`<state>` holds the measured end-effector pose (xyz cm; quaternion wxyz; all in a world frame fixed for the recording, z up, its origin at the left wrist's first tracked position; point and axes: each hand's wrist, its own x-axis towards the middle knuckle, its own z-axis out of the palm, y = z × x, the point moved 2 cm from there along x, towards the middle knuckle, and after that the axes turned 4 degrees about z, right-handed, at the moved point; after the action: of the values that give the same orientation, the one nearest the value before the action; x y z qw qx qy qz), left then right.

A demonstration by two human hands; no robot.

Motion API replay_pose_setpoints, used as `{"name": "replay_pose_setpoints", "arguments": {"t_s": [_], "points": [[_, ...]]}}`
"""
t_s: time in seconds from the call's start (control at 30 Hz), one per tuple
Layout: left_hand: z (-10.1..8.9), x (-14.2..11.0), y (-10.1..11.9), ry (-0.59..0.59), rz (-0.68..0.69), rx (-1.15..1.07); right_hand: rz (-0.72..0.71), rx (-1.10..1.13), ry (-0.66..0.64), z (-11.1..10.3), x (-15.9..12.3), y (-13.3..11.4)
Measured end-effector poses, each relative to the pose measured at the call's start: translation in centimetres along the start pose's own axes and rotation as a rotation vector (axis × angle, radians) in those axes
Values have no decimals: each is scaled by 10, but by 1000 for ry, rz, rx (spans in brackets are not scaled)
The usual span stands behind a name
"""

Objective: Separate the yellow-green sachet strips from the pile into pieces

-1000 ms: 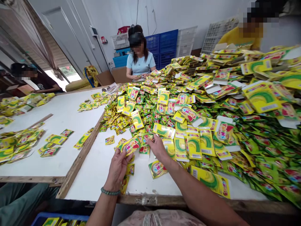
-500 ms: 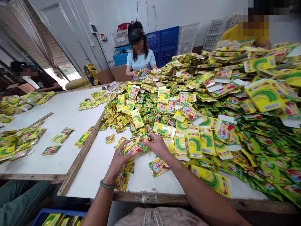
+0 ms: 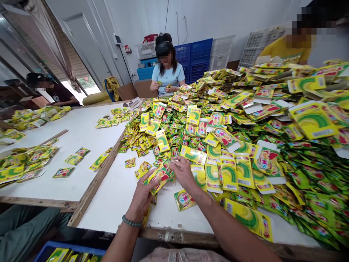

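Since the earlier frame, the co-worker in a light blue shirt (image 3: 169,74) at the far side is moving both hands apart, each now holding a small packet. Nearer, the wearer's left hand (image 3: 143,193) is turning a fruit-printed carton (image 3: 158,179) so that its far end is angling more toward the far right.

That carton is sitting just above the near middle of the white table (image 3: 117,191). The left fingers are pinching it, thumb across the printed front and the others wrapping behind. The right hand (image 3: 184,173) is reaching in from the right, its thumb and index finger pressing together at the carton's far end; what they are gripping is too small to tell. 1 beaded bracelet (image 3: 132,221) is circling the left wrist.

Small yellow sachets (image 3: 143,169) are lying just left of the hands, and 1 loose carton (image 3: 184,200) is resting near the right forearm. Along the right, a tall heap of cartons and sachets (image 3: 313,182) is spreading to the far side. 1 wooden strip (image 3: 99,180) is dividing the tabletop on the left, and 1 blue bin (image 3: 79,248) is holding cartons at the near left, below the table edge.
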<state>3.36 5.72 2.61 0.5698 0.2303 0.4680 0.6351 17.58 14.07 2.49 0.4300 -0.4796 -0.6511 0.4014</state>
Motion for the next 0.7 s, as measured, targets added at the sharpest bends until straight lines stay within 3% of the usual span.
{"name": "replay_pose_setpoints", "arguments": {"t_s": [0.13,0.3,0.4,0.5,0.53,0.63,0.7], "points": [[3,0,2,-2,14,3,63,51,-185,5,-8,-5],[7,-4,-4,26,32,-34,-9,61,-175,9,-12,-7],[0,-1,-2,-4,9,-19,-25,79,-258,13,-15,-5],[-29,10,34,86,61,1,-13,166,-255,11,-13,-4],[-44,16,54,160,150,-9,3,195,-221,8,-11,-4],[-91,33,120,508,625,-71,71,212,-109,1,-4,-1],[-111,46,144,652,710,47,95,164,-84,0,-2,1]]}}
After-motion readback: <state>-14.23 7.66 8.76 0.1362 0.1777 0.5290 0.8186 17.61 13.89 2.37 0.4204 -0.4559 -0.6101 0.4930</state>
